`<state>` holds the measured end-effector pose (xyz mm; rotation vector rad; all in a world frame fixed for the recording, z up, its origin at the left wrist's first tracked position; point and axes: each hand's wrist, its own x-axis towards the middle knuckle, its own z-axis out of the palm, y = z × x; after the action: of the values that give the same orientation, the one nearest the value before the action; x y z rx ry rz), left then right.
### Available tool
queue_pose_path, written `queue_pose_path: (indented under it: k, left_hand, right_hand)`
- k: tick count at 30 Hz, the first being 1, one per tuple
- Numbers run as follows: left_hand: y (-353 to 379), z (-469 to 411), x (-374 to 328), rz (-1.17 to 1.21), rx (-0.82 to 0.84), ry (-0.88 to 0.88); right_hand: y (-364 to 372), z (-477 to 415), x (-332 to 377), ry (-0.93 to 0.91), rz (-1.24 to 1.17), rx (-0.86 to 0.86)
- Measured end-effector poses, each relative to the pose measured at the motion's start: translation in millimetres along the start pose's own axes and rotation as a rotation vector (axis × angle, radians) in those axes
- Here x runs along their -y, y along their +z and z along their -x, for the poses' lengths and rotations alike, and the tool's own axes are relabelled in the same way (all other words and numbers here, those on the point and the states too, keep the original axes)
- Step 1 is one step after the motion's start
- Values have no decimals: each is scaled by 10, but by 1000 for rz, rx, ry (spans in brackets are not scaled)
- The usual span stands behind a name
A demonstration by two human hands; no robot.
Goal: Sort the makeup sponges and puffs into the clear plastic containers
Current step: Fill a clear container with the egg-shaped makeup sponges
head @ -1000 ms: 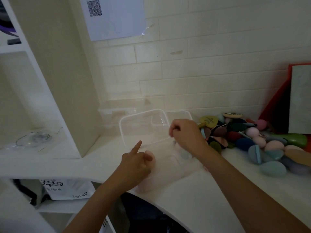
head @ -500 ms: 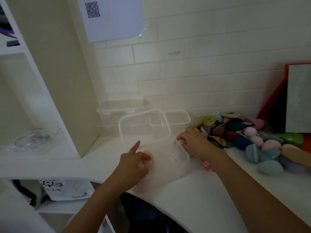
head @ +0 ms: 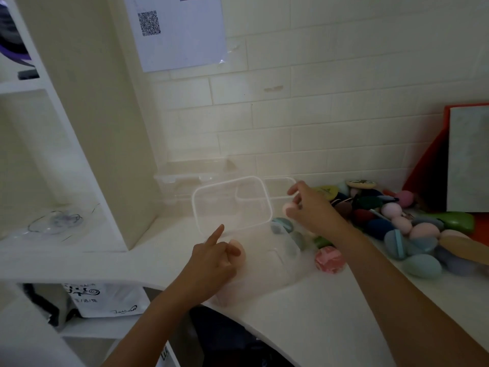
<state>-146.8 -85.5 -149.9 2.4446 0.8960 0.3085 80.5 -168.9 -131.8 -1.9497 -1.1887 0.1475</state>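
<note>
Since half a second ago my right hand has lifted off the near edge of the pile and come across to the back right corner of the clear box. It now carries a small pale pink sponge.

1. Right hand: thumb and fingertips pinch the pink sponge lightly, and the other fingers are loosely spread. The sponge hangs just above the box's right rim, not yet inside.
2. Left hand: thumb and curled fingers grip a peach sponge at the box's front left side, with the index finger straight and pointing toward the raised lid.
3. Contents: two blue-grey sponges lie inside the box along its right wall.
4. Outside the box, just right of it on the counter, a marbled pink sponge lies loose. The pile sits further right.

Procedure, as I judge it: move the pink sponge inward past the rim before I open the pinch. Released at the rim, so light a piece would probably bounce out. Lower it and then let go. Keep clear of the upright lid, which could tip shut if it is knocked. The left hand can steady the box.
</note>
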Motion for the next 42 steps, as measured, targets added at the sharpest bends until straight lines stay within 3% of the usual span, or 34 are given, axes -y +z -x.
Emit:
queue_pose_path:
  k: [2,7,14,21,31,37,42]
  left_hand:
    - [15,0,11,3,5,6]
    - [34,-8,-2,-4,-6,-1]
    - [54,-8,34,-12,-22,21]
    - [101,-54,108,0,-5,77]
    - [126,-73,129,48,-44,75]
    - [114,-186,134,-86,23,82]
    - [211,-272,160,-148,-27,48]
  right_hand:
    - [-87,17,146,-46,-39,-8]
    - [-107,174,483,-170,-38,168]
    - [114,277,591,-154,-180,398]
    - [377,468,628,-153,99,604]
    - [467,486,626,-73,114,558]
    - [504,544,675,-128,257,477]
    - [507,520,677,-74,300,439]
